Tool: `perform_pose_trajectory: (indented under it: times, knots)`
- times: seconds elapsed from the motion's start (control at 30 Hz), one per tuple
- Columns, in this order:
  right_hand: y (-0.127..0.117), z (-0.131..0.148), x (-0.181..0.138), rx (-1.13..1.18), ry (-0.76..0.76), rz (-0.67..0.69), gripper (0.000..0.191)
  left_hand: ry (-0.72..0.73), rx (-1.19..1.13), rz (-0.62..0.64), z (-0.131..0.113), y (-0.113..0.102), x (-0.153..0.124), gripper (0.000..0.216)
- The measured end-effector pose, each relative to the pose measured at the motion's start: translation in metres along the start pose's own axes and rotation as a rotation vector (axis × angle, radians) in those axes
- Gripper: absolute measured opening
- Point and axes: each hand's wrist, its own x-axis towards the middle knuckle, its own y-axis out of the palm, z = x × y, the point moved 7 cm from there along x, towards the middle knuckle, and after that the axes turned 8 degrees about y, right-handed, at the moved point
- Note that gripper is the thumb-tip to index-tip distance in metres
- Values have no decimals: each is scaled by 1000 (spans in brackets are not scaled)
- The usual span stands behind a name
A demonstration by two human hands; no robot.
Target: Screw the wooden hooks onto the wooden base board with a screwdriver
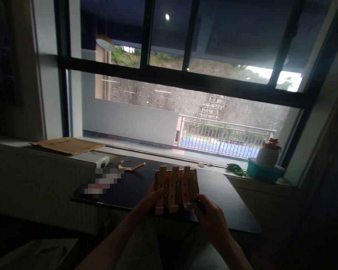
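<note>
Near the front edge of the dark table, my left hand [153, 195] is closed on the left side of a wooden hook rack [195, 182], its thumb over the front. Three pale curved wooden hooks [173, 189] stand side by side on the rack's board, with small dark holes along them. My right hand [211, 214] is wrapped round the dark handle of a screwdriver [199, 205]. Its thin shaft points at the lower part of the rightmost hook; whether the tip touches a screw cannot be made out. One loose curved wooden hook [132, 167] lies farther back on the left.
The black table [228, 202] stands under a wide window. A blurred-out item [101, 184] lies at its left. On the sill are a brown envelope [69, 144], a green cloth [235, 169] and a teal box [263, 171] with a white bottle [268, 154] on top. A white radiator [53, 187] stands left.
</note>
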Motion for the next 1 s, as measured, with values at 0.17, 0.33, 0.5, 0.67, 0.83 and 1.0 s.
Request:
perform_pose_trajectory:
  times: [0.17, 0.33, 0.5, 0.67, 0.83, 1.0]
  knots:
    - [2, 0, 0, 18, -8, -5, 14, 9, 2, 11, -2, 1, -1, 55]
    - [4, -1, 0, 16, -16, -11, 14, 22, 6, 10, -2, 1, 0, 58]
    - [3, 0, 1, -32, 23, -14, 16, 27, 14, 8, -1, 0, 0, 58]
    - [1, 2, 4, -83, 94, -26, 17, 28, 25, 18, -2, 1, 0, 53]
    - [4, 0, 0, -23, 160, -49, 17, 35, 34, 20, -1, 0, 1, 54]
    - [3, -4, -10, 97, 129, -76, 17, 31, 45, 17, 0, -2, 0, 51]
